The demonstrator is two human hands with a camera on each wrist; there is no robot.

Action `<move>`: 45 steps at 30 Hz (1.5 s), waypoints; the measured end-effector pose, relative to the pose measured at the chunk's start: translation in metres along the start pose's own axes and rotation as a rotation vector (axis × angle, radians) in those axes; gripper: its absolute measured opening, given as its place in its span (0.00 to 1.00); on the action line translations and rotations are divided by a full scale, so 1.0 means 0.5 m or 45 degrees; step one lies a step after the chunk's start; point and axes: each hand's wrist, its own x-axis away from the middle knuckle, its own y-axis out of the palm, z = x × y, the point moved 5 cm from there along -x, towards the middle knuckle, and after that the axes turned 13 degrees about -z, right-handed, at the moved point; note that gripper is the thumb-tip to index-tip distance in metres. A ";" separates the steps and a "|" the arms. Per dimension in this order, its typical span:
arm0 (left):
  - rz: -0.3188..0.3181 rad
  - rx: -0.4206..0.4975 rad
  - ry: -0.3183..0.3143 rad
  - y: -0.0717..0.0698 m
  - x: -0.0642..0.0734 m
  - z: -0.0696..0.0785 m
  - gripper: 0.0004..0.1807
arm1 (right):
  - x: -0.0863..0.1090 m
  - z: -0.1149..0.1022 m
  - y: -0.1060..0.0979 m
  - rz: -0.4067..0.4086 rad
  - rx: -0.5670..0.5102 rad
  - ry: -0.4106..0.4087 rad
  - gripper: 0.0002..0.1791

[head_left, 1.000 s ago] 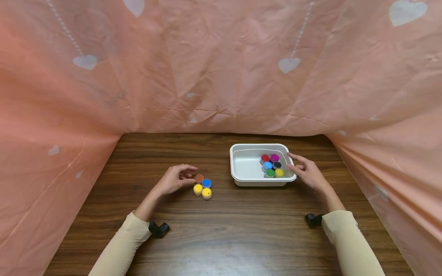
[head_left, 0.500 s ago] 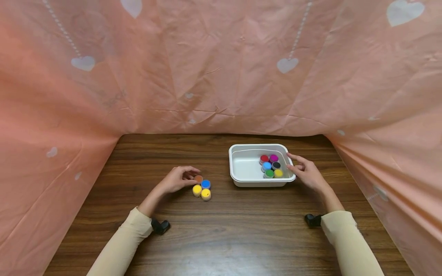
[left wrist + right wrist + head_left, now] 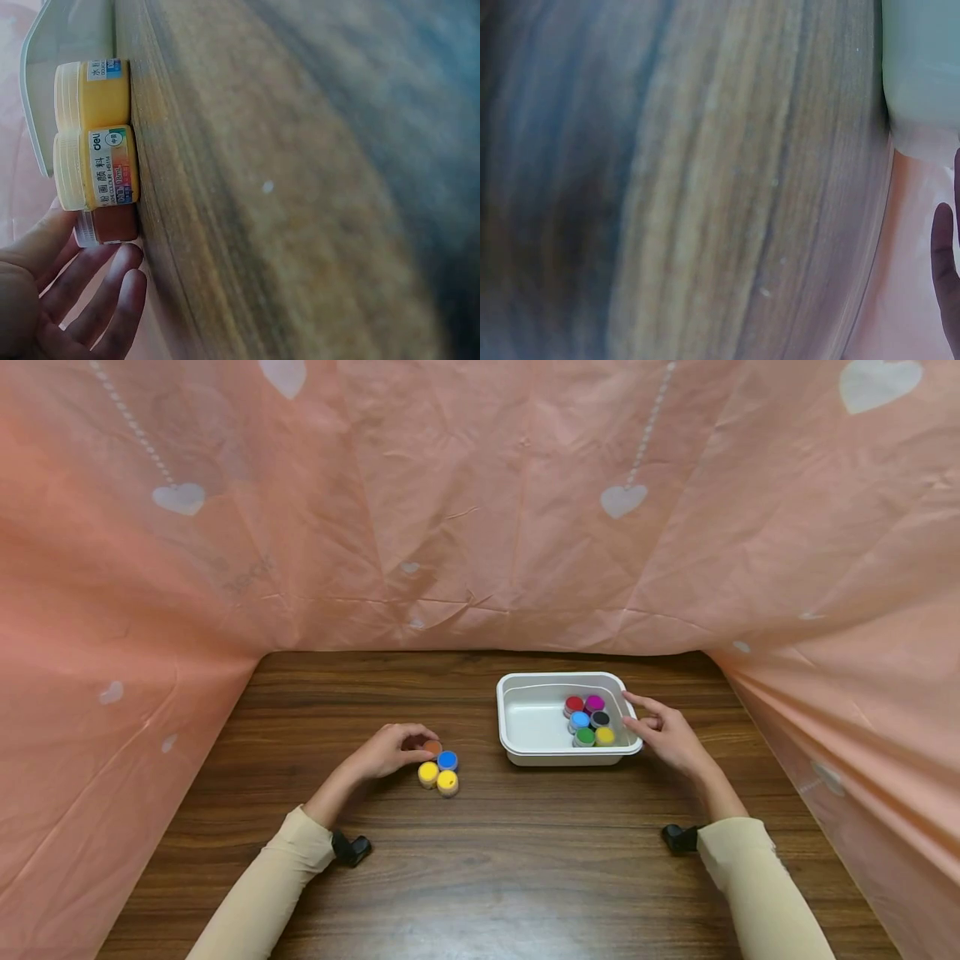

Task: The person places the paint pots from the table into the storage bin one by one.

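Observation:
My left hand (image 3: 392, 750) has its thumb and forefinger around a brown-lidded paint jar (image 3: 432, 748), pinching it at the table. Beside that jar stand a blue paint jar (image 3: 447, 761) and two yellow paint jars (image 3: 427, 773), all close together. In the left wrist view, the labelled yellow jar (image 3: 96, 169) partly covers the brown jar (image 3: 112, 224), and the blue one is hidden. My right hand (image 3: 667, 737) rests its thumb and forefinger on the right rim of a white plastic tray (image 3: 525, 750); in the right wrist view its visible fingers (image 3: 943, 259) look straight.
Several paint jars sit in the tray's right half: red (image 3: 573, 705), purple (image 3: 595, 703), light blue (image 3: 579, 720), black (image 3: 599, 719), green (image 3: 584, 737) and yellow (image 3: 604, 737). Pink heart-print cloth (image 3: 480, 527) walls in the wooden table (image 3: 480, 852) at the back and sides.
My left hand has moved slightly right, and its thumb and forefinger have come around the brown paint jar. The right hand stays at the tray's rim.

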 end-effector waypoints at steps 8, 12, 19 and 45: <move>0.053 -0.017 -0.008 -0.008 0.003 0.002 0.15 | -0.001 0.006 -0.003 0.001 0.020 0.020 0.33; 0.088 -0.003 -0.018 -0.016 0.005 0.004 0.14 | -0.001 0.005 -0.001 0.001 0.017 0.022 0.33; 0.142 0.010 0.010 -0.033 0.005 0.021 0.14 | -0.002 0.001 0.000 0.001 -0.014 0.034 0.33; 0.212 -0.023 0.123 -0.060 -0.044 0.129 0.13 | -0.001 0.007 -0.002 -0.017 -0.012 0.038 0.33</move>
